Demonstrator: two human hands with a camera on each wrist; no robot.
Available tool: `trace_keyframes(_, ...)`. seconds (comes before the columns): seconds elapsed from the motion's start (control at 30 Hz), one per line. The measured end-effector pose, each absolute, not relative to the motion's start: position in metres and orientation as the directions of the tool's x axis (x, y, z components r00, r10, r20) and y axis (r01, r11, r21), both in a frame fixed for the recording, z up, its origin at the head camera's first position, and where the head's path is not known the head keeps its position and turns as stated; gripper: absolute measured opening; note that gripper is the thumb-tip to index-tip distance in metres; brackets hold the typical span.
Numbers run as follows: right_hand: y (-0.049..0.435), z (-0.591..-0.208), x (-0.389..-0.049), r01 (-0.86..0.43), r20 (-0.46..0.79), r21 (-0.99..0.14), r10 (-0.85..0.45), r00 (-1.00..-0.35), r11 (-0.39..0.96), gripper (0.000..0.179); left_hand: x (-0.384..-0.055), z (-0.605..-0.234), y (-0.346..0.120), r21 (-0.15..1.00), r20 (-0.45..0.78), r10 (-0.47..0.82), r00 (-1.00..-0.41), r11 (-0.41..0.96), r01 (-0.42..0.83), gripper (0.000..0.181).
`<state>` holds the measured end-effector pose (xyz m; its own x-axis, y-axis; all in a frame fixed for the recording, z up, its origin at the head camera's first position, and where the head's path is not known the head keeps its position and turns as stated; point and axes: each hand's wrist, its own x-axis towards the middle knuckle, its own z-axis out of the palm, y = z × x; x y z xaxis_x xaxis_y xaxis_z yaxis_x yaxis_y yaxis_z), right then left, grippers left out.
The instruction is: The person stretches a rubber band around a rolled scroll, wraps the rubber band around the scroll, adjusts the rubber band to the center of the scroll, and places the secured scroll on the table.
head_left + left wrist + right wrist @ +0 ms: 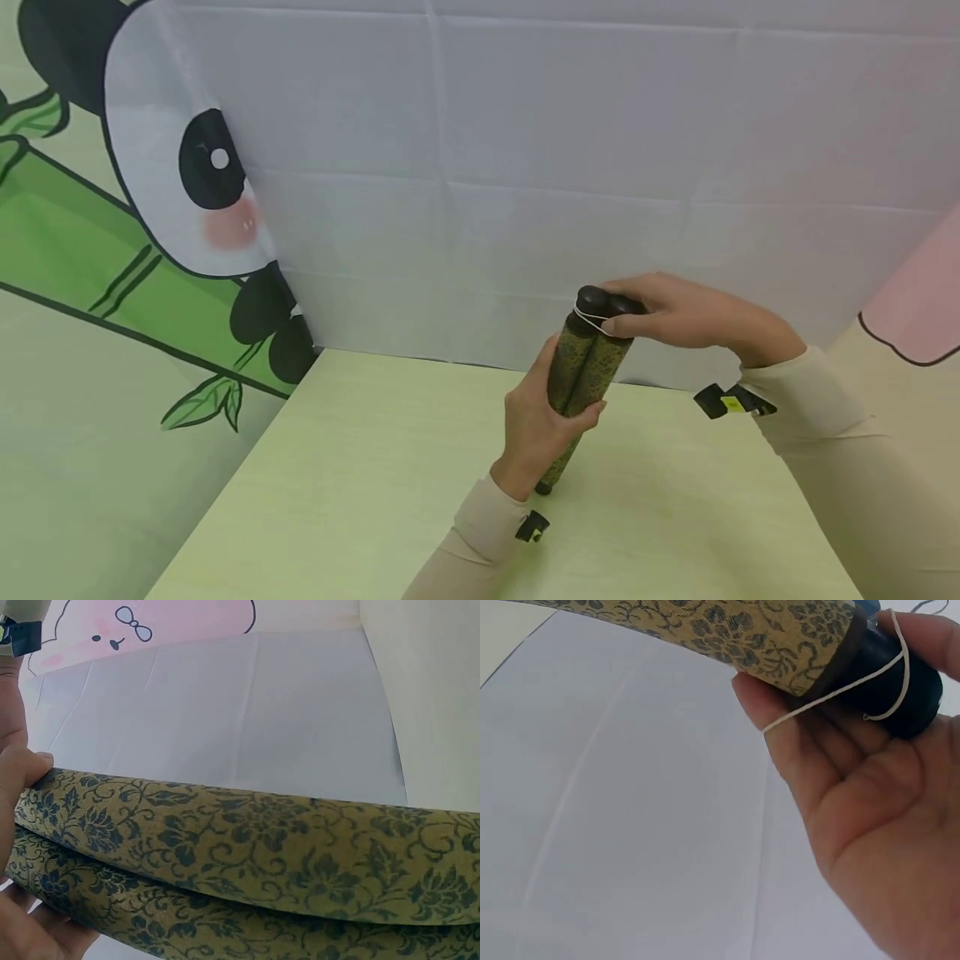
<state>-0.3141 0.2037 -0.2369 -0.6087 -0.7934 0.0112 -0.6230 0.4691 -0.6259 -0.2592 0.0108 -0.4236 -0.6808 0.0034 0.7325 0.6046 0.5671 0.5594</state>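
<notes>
A scroll point(588, 367) is wound into two rolls side by side, covered in gold cloth with a dark floral pattern. It stands tilted, its lower end near the table. My left hand point(536, 421) grips both rolls around the middle; in the left wrist view the patterned cloth point(262, 840) fills the lower half. At the upper end my right hand point(690, 312) is bent round the black knobs point(904, 694). A thin white cord point(832, 694) loops about the knobs and is stretched over one digit of that hand.
Below lies a pale yellow-green table point(337, 467). A whitish sheet point(487, 167) rises behind its far edge. Printed wall cloth with a panda point(165, 167) and bamboo is on the left, and a pink figure point(918, 292) shows on the right.
</notes>
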Motion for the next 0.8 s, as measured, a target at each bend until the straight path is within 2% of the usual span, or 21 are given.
trace_keyframes(0.17,0.207,-0.242,-0.312,-0.587,0.017,-0.682,-0.794,-0.608,0.436,0.034,-0.257,-0.423,0.007,0.536,0.738,0.015,-0.675,0.594,0.600,0.098)
trace_keyframes(0.43,0.197,-0.241,-0.307,-0.621,0.059,-0.627,-0.766,-0.640,0.470,0.038,-0.255,-0.423,0.003,0.543,0.737,0.007,-0.676,0.588,0.599,0.096)
trace_keyframes(0.6,0.193,-0.242,-0.306,-0.628,0.076,-0.588,-0.738,-0.671,0.510,0.027,-0.257,-0.425,0.004,0.546,0.745,0.000,-0.668,0.576,0.609,0.097)
trace_keyframes(0.8,0.191,-0.249,-0.304,-0.664,0.180,-0.516,-0.690,-0.701,0.541,0.013,-0.257,-0.425,0.003,0.532,0.766,0.007,-0.643,0.554,0.640,0.097)
